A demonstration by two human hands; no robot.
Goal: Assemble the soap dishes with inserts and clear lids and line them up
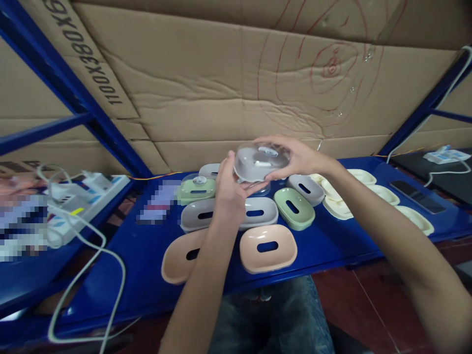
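Note:
Both hands hold a grey oval soap dish with a clear lid (258, 164) up above the blue shelf (147, 255). My left hand (229, 189) grips its left end from below. My right hand (297, 156) holds its right end, fingers over the lid. Under them lie several oval dishes with slots: a peach one (268, 248), another peach one (180, 255) partly behind my left forearm, a grey one (199, 215), a white-grey one (260, 212), a green one (294, 208). A green dish with a clear lid (196, 189) sits behind the grey one.
Several cream dishes (383, 196) lie in a row at the right. A dark phone (416, 196) rests on the shelf's right end. White power strips and cables (73, 206) sit at the left. Cardboard sheets (228, 83) form the back wall, with blue frame struts on both sides.

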